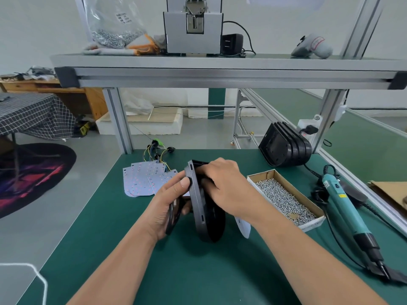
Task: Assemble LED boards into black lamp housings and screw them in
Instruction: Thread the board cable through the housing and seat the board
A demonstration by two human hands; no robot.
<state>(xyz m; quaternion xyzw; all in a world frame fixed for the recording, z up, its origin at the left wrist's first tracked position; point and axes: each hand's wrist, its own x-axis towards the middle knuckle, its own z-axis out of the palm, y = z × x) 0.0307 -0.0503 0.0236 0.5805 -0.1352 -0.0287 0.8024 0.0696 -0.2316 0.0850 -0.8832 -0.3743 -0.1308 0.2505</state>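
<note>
Head view: lamp housing (201,208) stands on edge at mid-worktop (198,271), held between both hands. Left hand (169,201) grips its near rim, thumb pressed on the edge. Right hand (226,186) curls over the top rim, fingertips hidden inside. LED boards (141,181) lie just behind to the left. Screw box (262,173) and screwdriver (343,208) lie to the right. Stacked housings (286,148) stand at rear right.

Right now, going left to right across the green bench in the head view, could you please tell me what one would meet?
LED boards → left hand → black lamp housing → cardboard box of screws → teal electric screwdriver. The right hand and the stack of housings overlap these, so I leave them out.
</note>
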